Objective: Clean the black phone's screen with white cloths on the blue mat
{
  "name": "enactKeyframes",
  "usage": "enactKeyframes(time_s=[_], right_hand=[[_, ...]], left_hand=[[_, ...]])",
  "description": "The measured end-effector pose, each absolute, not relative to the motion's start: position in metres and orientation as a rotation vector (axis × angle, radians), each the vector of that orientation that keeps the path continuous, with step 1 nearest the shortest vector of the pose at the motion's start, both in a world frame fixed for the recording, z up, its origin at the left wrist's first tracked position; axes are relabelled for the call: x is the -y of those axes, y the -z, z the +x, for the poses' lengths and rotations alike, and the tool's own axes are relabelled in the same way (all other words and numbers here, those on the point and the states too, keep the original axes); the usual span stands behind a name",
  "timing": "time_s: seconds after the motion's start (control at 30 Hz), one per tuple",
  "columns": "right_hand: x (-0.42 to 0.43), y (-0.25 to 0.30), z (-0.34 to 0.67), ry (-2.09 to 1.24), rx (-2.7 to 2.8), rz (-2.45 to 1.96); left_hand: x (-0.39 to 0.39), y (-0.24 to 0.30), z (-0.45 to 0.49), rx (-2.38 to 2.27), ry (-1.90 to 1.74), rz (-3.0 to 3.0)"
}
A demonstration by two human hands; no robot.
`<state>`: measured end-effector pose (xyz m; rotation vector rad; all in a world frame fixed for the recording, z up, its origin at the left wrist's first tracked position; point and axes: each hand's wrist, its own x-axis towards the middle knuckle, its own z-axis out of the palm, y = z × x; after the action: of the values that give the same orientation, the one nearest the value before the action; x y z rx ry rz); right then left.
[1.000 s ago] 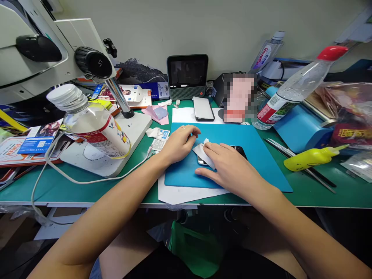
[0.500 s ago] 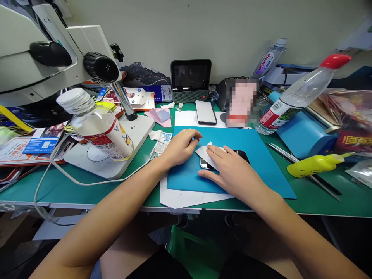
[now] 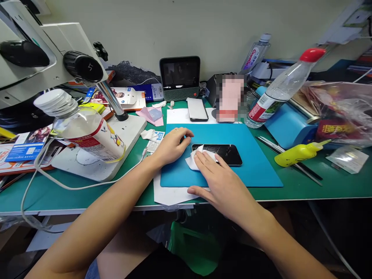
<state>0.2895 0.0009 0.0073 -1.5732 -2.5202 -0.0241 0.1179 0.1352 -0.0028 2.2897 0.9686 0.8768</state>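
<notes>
A black phone [image 3: 222, 152] lies screen up on a blue mat [image 3: 255, 166] at the middle of the green desk. My right hand [image 3: 221, 182] lies flat with its fingers stretched out, pressing a white wipe [image 3: 192, 161] onto the phone's left end. My left hand [image 3: 172, 145] rests on the mat at the phone's left end, fingers curled against that end.
A microscope [image 3: 58, 58] on a white base and a tilted clear bottle [image 3: 83, 128] stand at left. Behind the mat lie a second phone [image 3: 197, 109], a small screen [image 3: 179, 75] and a red-capped bottle [image 3: 279, 91]. A yellow squeeze bottle [image 3: 296, 154] and tweezers [image 3: 287, 155] lie right.
My right hand has slid the wipe leftward and toward me along the phone, uncovering most of its screen. The left hand has stayed at the phone's end.
</notes>
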Motion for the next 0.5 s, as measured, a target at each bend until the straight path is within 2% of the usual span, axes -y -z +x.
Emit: enactKeyframes(time_s=[0.5], right_hand=[[0.038,0.001,0.375,0.089,2.45,-1.743]], left_hand=[[-0.133,0.001,0.116,-0.995,-0.833,2.283]])
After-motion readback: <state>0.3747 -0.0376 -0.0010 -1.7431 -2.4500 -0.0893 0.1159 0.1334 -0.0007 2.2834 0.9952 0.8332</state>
